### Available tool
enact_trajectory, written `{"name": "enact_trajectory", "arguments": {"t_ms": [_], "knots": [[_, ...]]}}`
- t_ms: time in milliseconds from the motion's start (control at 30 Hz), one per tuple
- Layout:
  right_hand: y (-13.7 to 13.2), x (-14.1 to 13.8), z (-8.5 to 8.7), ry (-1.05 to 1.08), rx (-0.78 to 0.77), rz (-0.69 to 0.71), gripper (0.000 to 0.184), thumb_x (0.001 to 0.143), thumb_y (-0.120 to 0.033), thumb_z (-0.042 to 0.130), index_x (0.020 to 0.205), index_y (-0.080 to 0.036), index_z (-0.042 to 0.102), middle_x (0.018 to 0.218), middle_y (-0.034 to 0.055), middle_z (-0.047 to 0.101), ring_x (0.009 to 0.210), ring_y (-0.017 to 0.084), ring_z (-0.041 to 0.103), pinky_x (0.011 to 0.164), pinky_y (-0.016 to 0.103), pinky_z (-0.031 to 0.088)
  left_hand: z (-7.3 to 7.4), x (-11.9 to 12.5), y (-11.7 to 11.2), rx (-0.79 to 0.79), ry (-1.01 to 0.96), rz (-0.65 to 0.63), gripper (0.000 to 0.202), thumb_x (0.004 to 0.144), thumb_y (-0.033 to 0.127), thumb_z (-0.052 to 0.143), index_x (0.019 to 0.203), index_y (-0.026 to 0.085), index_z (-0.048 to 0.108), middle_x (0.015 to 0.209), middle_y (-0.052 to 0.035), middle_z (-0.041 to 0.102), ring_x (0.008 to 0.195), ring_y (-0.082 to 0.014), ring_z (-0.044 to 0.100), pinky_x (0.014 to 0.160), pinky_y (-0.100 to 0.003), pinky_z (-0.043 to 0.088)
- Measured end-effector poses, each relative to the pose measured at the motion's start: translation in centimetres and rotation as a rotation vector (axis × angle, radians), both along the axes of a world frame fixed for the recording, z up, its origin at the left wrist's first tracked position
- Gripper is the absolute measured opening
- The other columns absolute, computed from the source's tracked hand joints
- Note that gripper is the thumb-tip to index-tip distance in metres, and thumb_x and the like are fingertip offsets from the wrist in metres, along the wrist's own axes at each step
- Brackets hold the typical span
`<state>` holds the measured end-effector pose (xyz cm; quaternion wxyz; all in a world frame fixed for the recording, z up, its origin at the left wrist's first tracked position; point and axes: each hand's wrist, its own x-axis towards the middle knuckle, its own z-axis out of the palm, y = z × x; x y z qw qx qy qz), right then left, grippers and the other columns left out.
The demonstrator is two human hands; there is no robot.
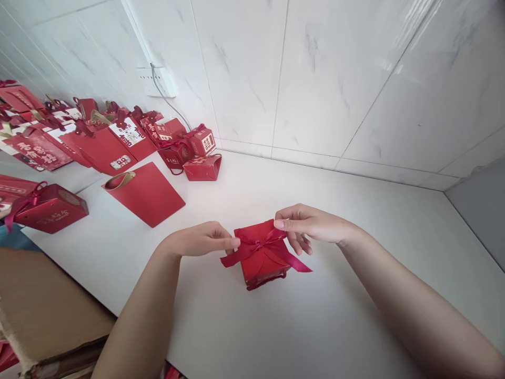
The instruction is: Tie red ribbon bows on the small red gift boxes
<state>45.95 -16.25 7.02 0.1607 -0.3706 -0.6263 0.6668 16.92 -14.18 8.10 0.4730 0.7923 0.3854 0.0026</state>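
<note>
A small red gift box (266,268) stands on the white table, with a crimson satin ribbon (259,244) tied in a bow across its top. At the bow's left side, my left hand (207,239) pinches the ribbon between thumb and forefinger. My right hand (303,223) has thumb and forefinger closed on the ribbon's right loop, near the box's far right corner, its other fingers curled loosely below. Two ribbon tails hang out, one to the left and one to the right. A dark red cord shows along the box's near lower edge.
A red paper bag (148,195) lies on the white table (335,316). Red boxes (203,167) and several gift bags (94,145) crowd the back left. A ribboned box (55,213) sits at the left edge. Nearer stands a cardboard box (47,300). A cable runs from the wall socket (155,82).
</note>
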Motion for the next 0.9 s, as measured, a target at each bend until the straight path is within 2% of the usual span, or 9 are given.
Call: {"name": "enact_trajectory", "arguments": {"t_ms": [100,200,267,333,400,467,600,733,900], "knots": [[0.0,0.0,0.2,0.009,0.004,-0.003,0.042,0.085,-0.059,0.060,0.073,-0.019,0.051,0.054,0.0000,0.066,0.038,0.011,0.054,0.042,0.023,0.041,0.1,1.0,-0.1,0.118,0.023,0.181,0.041,0.088,0.057,0.049,0.081,0.019,0.062,0.081,-0.0028,0.063,0.074,-0.0170,0.057,0.066,-0.028,0.045],[0.0,0.2,0.4,0.005,0.023,0.001,0.045,0.085,-0.061,0.057,0.071,-0.020,0.047,0.055,0.0012,0.067,0.039,0.012,0.054,0.043,0.024,0.042,0.1,2.2,-0.6,0.305,-0.111,0.388,0.034,0.087,0.055,0.053,0.095,0.022,0.057,0.103,-0.0035,0.063,0.097,-0.0204,0.058,0.081,-0.031,0.047],[0.0,0.2,0.5,-0.004,0.034,0.014,0.045,0.085,-0.061,0.057,0.072,-0.020,0.048,0.057,0.0021,0.068,0.041,0.012,0.056,0.044,0.024,0.042,0.1,3.0,-1.2,0.345,-0.201,0.378,0.031,0.087,0.052,0.056,0.101,0.024,0.056,0.112,-0.0034,0.060,0.109,-0.0207,0.055,0.093,-0.034,0.046],[0.0,0.3,0.5,-0.004,0.037,0.034,0.044,0.085,-0.060,0.058,0.073,-0.019,0.051,0.059,0.0021,0.069,0.043,0.012,0.057,0.045,0.024,0.042,0.1,3.8,-1.8,0.346,-0.244,0.303,0.026,0.087,0.048,0.058,0.099,0.025,0.058,0.118,-0.0026,0.058,0.115,-0.0205,0.053,0.100,-0.034,0.043],[0.1,0.4,0.4,-0.012,0.041,0.058,0.042,0.085,-0.059,0.060,0.076,-0.018,0.054,0.060,0.0015,0.069,0.044,0.011,0.057,0.046,0.023,0.041,0.1,4.4,-2.4,0.316,-0.228,0.228,0.023,0.087,0.046,0.059,0.092,0.024,0.061,0.122,-0.0021,0.057,0.114,-0.0208,0.054,0.095,-0.033,0.046],[0.1,0.4,0.3,-0.022,0.046,0.073,0.040,0.085,-0.057,0.061,0.080,-0.018,0.057,0.061,0.0008,0.069,0.044,0.011,0.057,0.047,0.022,0.042,0.0,4.8,-2.9,0.269,-0.200,0.190,0.023,0.086,0.046,0.060,0.091,0.023,0.061,0.123,-0.0026,0.057,0.107,-0.0207,0.057,0.083,-0.031,0.050],[0.2,0.6,0.2,-0.022,0.067,0.059,0.037,0.084,-0.054,0.065,0.083,-0.018,0.059,0.061,-0.0006,0.067,0.047,0.011,0.057,0.049,0.023,0.045,0.2,4.8,-3.1,0.179,-0.174,0.202,0.035,0.081,0.046,0.065,0.108,0.026,0.056,0.122,-0.0039,0.058,0.096,-0.0203,0.061,0.061,-0.026,0.050],[-0.1,0.6,0.4,-0.046,0.083,0.080,0.036,0.084,-0.054,0.065,0.082,-0.019,0.057,0.065,-0.0007,0.067,0.049,0.011,0.057,0.051,0.024,0.045,0.8,4.3,-3.2,0.143,-0.183,0.190,0.035,0.078,0.042,0.069,0.105,0.025,0.055,0.126,-0.0040,0.054,0.108,-0.0236,0.058,0.050,-0.021,0.049],[-0.4,0.4,0.7,-0.076,0.115,0.095,0.034,0.086,-0.051,0.063,0.081,-0.019,0.053,0.067,-0.0004,0.066,0.051,0.010,0.056,0.054,0.024,0.046,0.9,4.1,-3.1,0.095,-0.194,0.163,0.042,0.071,0.043,0.074,0.101,0.023,0.053,0.130,-0.0067,0.050,0.100,-0.0231,0.061,0.041,-0.018,0.044]]}}
